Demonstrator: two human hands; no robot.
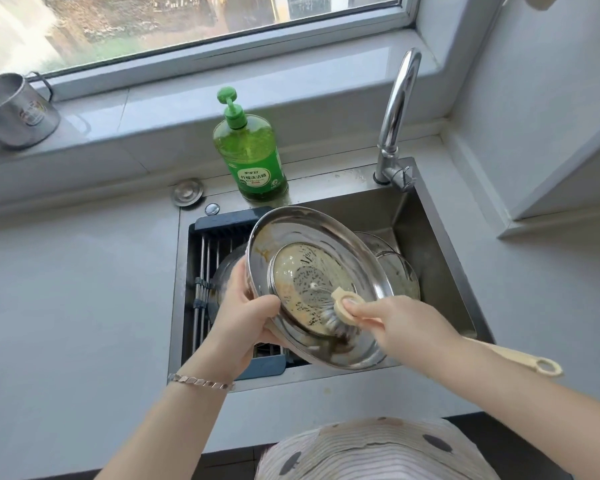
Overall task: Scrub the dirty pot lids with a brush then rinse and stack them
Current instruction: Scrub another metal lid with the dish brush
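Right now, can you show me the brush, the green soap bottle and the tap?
brush (340, 308), head view, on its cream head.
green soap bottle (253, 157), head view, on the bottle's body.
tap (397, 109), head view, on its curved neck.

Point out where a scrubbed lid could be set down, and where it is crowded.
Bare counter left of the sink, below the windowsill, and right of it, by the brush handle's end. Crowded: the sink holds the drain rack, more lids, and the left hand and right hand working the held lid.
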